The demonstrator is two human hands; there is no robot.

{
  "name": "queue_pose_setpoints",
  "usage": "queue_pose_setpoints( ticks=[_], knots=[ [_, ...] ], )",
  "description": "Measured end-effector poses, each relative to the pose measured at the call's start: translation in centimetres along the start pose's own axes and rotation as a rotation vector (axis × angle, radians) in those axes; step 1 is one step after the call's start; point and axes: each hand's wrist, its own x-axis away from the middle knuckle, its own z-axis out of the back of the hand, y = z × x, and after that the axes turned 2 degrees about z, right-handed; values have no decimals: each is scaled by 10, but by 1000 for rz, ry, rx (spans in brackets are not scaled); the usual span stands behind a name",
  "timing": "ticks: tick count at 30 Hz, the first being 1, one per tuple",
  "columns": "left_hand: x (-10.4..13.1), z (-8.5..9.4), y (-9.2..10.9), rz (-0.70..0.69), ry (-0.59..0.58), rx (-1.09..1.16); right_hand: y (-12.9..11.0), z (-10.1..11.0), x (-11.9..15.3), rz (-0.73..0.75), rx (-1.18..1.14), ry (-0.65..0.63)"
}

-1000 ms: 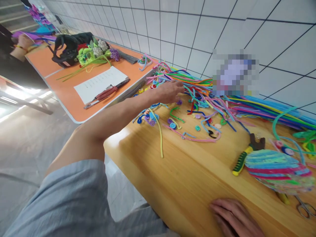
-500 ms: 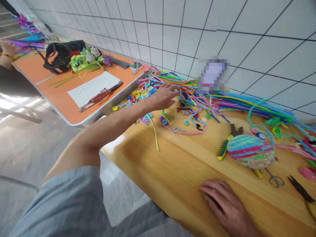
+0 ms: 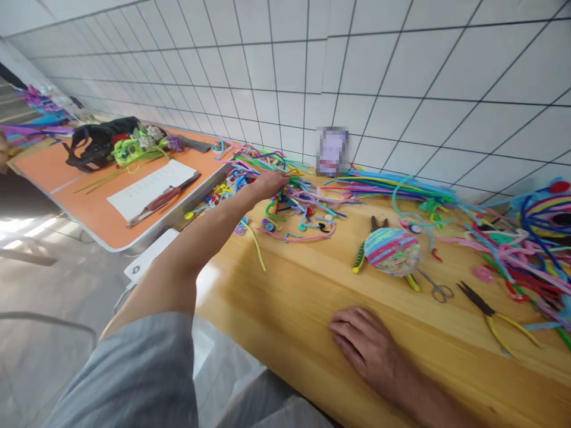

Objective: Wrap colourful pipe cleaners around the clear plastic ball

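My left hand (image 3: 269, 183) is stretched out over a tangled heap of colourful pipe cleaners (image 3: 254, 160) near the tiled wall. Its fingertips run in among the strands, so whether they grip any is not visible. Flat on the wooden table (image 3: 294, 291) lies my right hand (image 3: 366, 345), palm down, fingers loosely stretched and holding nothing. Ahead of it sits a round, striped ball (image 3: 392, 249) in blue and pink. Green-and-yellow-handled pliers (image 3: 359, 257) and small scissors (image 3: 439, 291) are beside the ball. To the right lie yellow-handled long-nose pliers (image 3: 488, 312).
A phone (image 3: 332, 151), blurred out, leans on the wall. Long pipe cleaners (image 3: 401, 185) and a mixed pile (image 3: 526, 249) extend to the right. An orange table (image 3: 96, 223) at left bears a black bag (image 3: 100, 139), pipe-cleaner flowers (image 3: 138, 148), a paper sheet (image 3: 134, 193) and red-handled pliers (image 3: 158, 202).
The view has shifted right, bringing more of the right-hand pile into sight. My left hand has reached further into the pipe cleaners; my right hand still rests on the table.
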Motion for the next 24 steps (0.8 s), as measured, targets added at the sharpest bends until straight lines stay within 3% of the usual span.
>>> queue_pose_setpoints(
  ticks=[5, 13, 18, 21, 24],
  knots=[
    [12, 1, -14, 41, 0, -31, 1, -2, 1, -16, -16, -9],
    [-24, 2, 9, 120, 58, 7, 0, -4, 2, -19, -20, -16],
    [-27, 11, 20, 169, 141, 58, -1, -4, 1, -30, -18, -5],
    [-10, 17, 43, 117, 190, 100, -2, -5, 0, -10, -10, 13],
    [20, 17, 85, -112, 248, 199, -1, -6, 0, -1, 6, 13]
  ],
)
